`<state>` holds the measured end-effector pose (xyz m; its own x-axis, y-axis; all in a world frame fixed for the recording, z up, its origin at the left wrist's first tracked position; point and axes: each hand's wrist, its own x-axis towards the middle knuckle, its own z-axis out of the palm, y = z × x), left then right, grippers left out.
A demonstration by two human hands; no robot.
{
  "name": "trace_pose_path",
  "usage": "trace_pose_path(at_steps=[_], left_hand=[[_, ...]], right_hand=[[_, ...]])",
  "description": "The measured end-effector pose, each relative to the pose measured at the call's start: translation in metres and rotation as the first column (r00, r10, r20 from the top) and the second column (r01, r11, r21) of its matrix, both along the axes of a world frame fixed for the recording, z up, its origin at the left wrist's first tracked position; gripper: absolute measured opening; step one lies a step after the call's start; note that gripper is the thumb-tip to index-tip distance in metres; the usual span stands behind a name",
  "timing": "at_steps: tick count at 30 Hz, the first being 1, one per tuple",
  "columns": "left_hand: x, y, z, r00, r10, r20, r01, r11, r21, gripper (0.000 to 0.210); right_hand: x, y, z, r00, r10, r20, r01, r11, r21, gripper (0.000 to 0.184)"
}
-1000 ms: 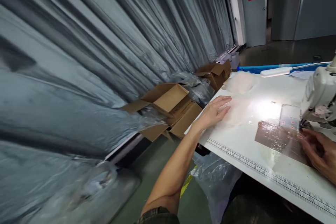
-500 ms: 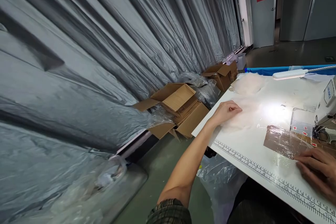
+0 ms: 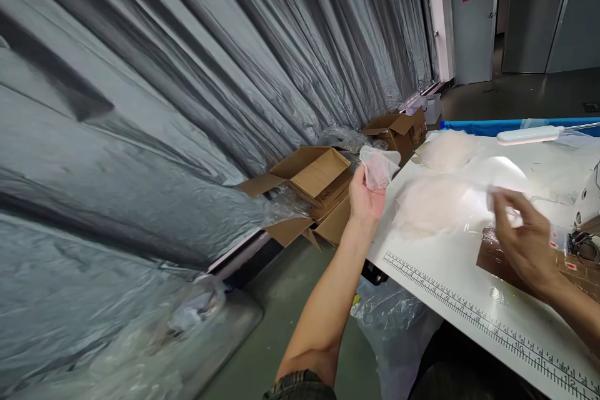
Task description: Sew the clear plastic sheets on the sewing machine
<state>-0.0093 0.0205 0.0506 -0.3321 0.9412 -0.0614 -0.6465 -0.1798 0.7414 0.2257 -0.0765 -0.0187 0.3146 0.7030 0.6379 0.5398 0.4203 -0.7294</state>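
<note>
My left hand [image 3: 368, 200] is raised beyond the left edge of the white table [image 3: 469, 275], its fingers closed on a small piece of sheer whitish fabric [image 3: 380, 165]. Over the table, my right hand [image 3: 525, 240] hovers in front of a brown taped board [image 3: 497, 256]; motion smears its fingertips, so I cannot make out whether anything is between them. A pale pink pile of sheer fabric [image 3: 431, 203] lies between the two hands. Behind it sits a second pale pile [image 3: 447, 149].
At the right edge stands a white sewing machine [image 3: 591, 203]. A white lamp [image 3: 529, 135] reaches over the table's far side. Ruler markings [image 3: 459, 303] run along the near edge. Open cardboard boxes [image 3: 319, 175] and plastic bags occupy the floor at left, beside a grey curtain [image 3: 210, 75].
My left hand has lifted off the pile and moved left, now with a sheer piece in it. My right hand has moved up and left from the board's near edge.
</note>
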Motion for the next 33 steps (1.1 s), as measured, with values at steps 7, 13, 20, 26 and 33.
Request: trace_pose_path(at_steps=[7, 13, 20, 26, 33], left_hand=[[0.016, -0.028, 0.005, 0.953, -0.01, -0.304, 0.066, 0.982, 0.175, 0.02], [0.056, -0.056, -0.013, 0.706, -0.293, -0.644, 0.441, 0.894, 0.076, 0.038], [0.11, -0.091, -0.026, -0.063, -0.281, -0.958, 0.931, 0.33, -0.158, 0.029], [0.13, -0.061, -0.042, -0.283, 0.062, -0.957, 0.816, 0.54, -0.206, 0.022], [0.133, -0.054, -0.066, -0.376, 0.091, -0.922, 0.748, 0.617, -0.244, 0.012]], right_hand=[[-0.009, -0.01, -0.029, 0.731, 0.253, 0.633, -0.225, 0.966, -0.126, 0.039], [0.05, -0.059, -0.022, 0.779, 0.261, 0.57, -0.214, 0.965, -0.15, 0.024], [0.121, -0.095, -0.028, 0.828, 0.077, 0.555, 0.062, 0.972, -0.227, 0.026], [0.136, -0.107, -0.02, 0.89, 0.012, 0.457, 0.128, 0.953, -0.275, 0.023], [0.13, -0.108, -0.02, 0.928, 0.046, 0.369, 0.068, 0.954, -0.291, 0.023]])
